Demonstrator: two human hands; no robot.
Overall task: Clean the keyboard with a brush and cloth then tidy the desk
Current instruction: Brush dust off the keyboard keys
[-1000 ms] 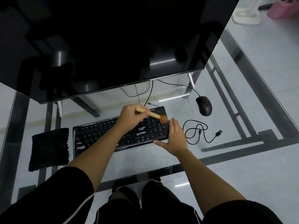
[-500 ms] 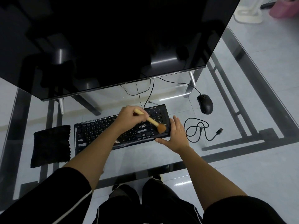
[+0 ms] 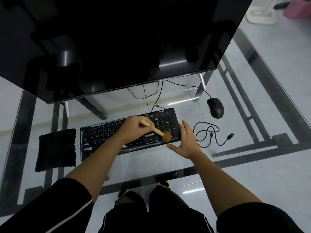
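Note:
A black keyboard (image 3: 104, 137) lies on the glass desk (image 3: 151, 167) in front of me. My left hand (image 3: 133, 126) grips a small brush (image 3: 157, 131) with a pale wooden handle; its brown bristles rest on the keys near the keyboard's front right corner. My right hand (image 3: 186, 142) lies flat against the keyboard's right end, fingers stretched, thumb at the front corner, holding nothing. A black cloth (image 3: 56, 149) lies flat on the desk left of the keyboard.
A large dark monitor (image 3: 109, 44) overhangs the back of the desk. A black mouse (image 3: 215, 107) sits at the right rear. A loose black USB cable (image 3: 210, 136) coils right of the keyboard. My knees show beneath the glass.
The brush head has swept from the number pad's upper keys down toward the keyboard's front right corner. My right hand stays braced at the right end.

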